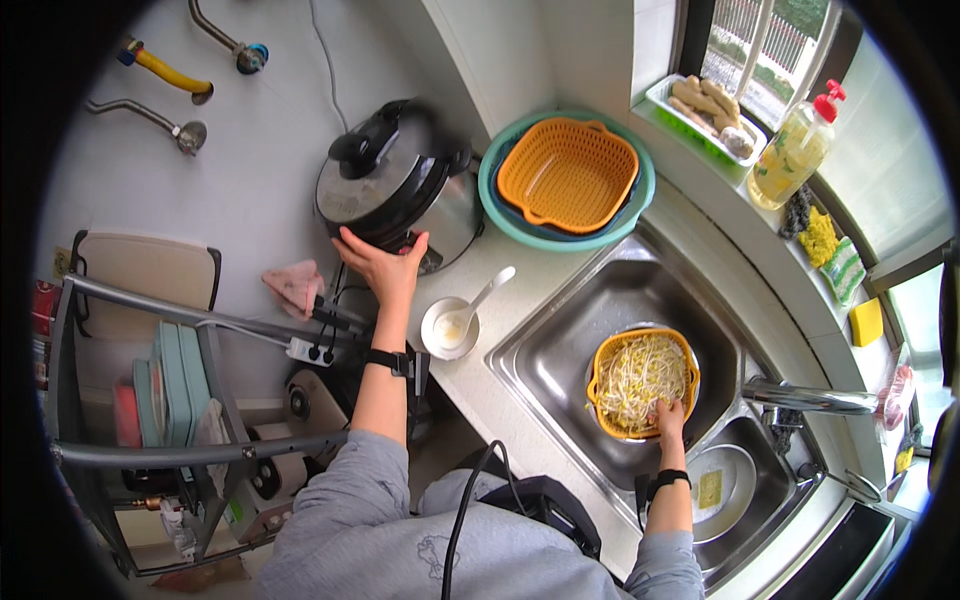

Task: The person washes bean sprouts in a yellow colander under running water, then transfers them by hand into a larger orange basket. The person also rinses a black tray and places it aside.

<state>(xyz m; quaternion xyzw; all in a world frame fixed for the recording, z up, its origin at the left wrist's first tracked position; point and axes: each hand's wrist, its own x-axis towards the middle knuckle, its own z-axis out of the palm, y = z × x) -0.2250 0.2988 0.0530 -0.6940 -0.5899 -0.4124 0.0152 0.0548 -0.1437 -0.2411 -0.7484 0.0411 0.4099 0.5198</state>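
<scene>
My left hand [394,274] rests against the front of an electric pressure cooker [367,199], thumb and fingers spread near the rim of its lid and control panel. The cooker's lid is on. Over the sink, my right hand [672,417] reaches into bean sprouts [637,375] at the near right edge of an orange plastic basket [595,369]. Its fingertips are partly hidden among the sprouts, so their grip is unclear. The basket stands in the large basin of a stainless steel sink [551,375], with a round metal rim showing around it.
Between cooker and sink, a small white bowl [431,341] holds a white spoon [493,286]. Behind are an orange basket [566,176] and a teal basin [491,214]. A faucet [810,395] extends over the sink's right side. The small basin contains a metal bowl [739,487].
</scene>
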